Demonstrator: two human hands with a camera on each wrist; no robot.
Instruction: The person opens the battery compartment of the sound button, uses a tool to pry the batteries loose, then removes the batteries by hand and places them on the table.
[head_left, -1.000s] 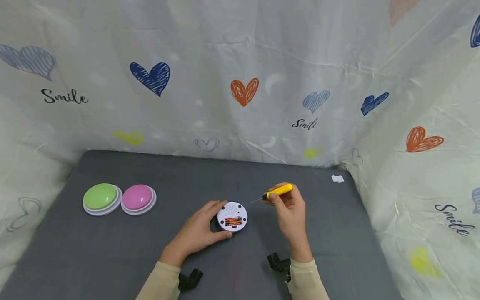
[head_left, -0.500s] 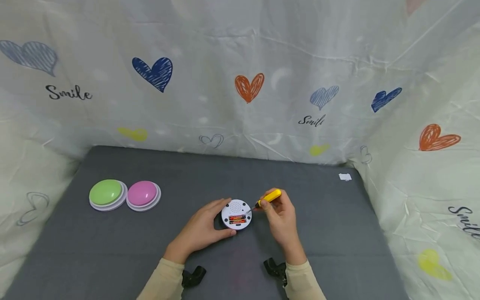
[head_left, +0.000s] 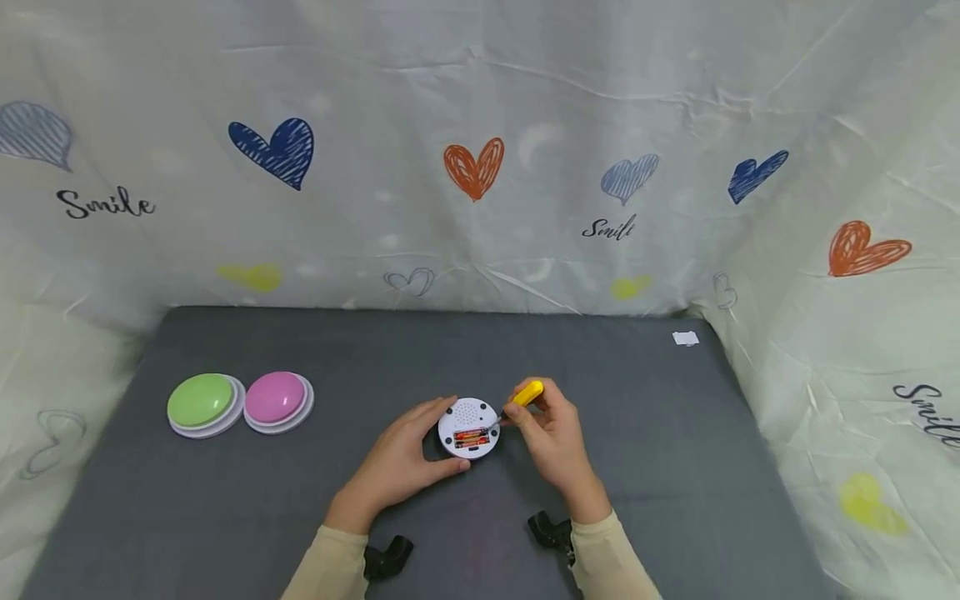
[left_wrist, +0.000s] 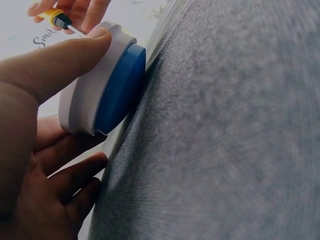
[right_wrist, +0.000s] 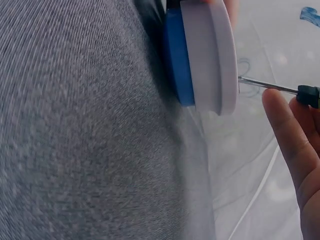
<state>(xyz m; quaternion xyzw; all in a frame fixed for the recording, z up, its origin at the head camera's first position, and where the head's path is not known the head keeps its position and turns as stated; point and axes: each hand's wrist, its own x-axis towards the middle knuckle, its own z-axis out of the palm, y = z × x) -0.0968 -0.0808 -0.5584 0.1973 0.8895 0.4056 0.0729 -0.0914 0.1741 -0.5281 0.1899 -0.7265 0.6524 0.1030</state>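
Note:
A round white push-button light [head_left: 467, 415] with a blue dome [left_wrist: 122, 90] lies upside down on the grey cloth. Two red batteries [head_left: 471, 437] show in its uncovered compartment. My left hand [head_left: 401, 454] grips its rim between thumb and fingers, from the left side. In my right hand [head_left: 551, 433] is a screwdriver with a yellow handle [head_left: 529, 392], pinched by thumb and fingers. The screwdriver's metal shaft [right_wrist: 267, 85] meets the underside of the light, beside the right end of the batteries. The right wrist view shows the tip at the white face.
At the left, a green-domed button light [head_left: 201, 400] and a pink-domed button light [head_left: 275, 397] stand side by side on the grey cloth [head_left: 360, 350]. A small white scrap [head_left: 686, 338] lies at the back right corner. A printed white curtain [head_left: 375, 167] hangs behind and beside the table.
My right hand has moved left, bringing the screwdriver tip from beside the light onto its underside; the handle now stands steeper. My left hand keeps its hold on the light.

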